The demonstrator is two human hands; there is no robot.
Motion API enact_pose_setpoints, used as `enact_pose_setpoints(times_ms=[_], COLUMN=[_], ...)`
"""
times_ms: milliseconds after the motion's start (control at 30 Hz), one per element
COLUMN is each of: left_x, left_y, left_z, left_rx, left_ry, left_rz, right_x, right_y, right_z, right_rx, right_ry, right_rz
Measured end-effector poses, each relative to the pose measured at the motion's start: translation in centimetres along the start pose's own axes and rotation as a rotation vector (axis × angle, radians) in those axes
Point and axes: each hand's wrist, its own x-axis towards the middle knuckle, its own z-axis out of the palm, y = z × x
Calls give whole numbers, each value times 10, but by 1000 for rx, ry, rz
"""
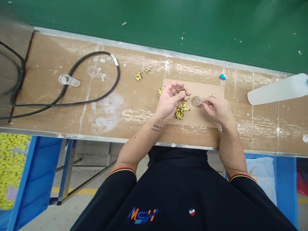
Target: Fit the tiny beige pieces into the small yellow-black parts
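Observation:
My left hand (171, 100) is raised over a cardboard sheet (197, 120), fingers curled and thumb bent in towards them. Whatever it grips, if anything, is too small to make out. Close by its fingertips lies a pile of small yellow-and-black plastic figures (180, 110). My right hand (218, 108) is closed in a pinch at the edge of a small clear plastic cup (198, 101). Its fingertips meet the cup's rim in this view; what is between them cannot be told. Under that hand sits a heap of tiny pinkish pieces (210, 106), partly hidden.
Two loose yellow figures (138, 76) lie left of the sheet. A black cable (84, 57) loops near a clear plastic piece (68, 80). A blue cap (222, 76) and a white bottle (276, 89) are at right. Beyond runs a green surface (168, 25); a blue bin (40, 170) stands below left.

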Motion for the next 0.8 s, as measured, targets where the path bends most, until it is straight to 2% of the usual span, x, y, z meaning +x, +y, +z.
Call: enact_pose_setpoints(times_ms=[433,600,800], left_x=[0,-1,-3], left_y=[0,0,-2], left_z=[0,1,3], left_rx=[37,44,65], left_ry=[44,15,5], left_rz=[-43,-7,-3], right_x=[1,1,2], right_y=[-2,-1,-6], right_z=[-1,-1,-8], right_rx=[-5,33,242], right_ry=[7,6,162], right_rz=[-1,-4,-6])
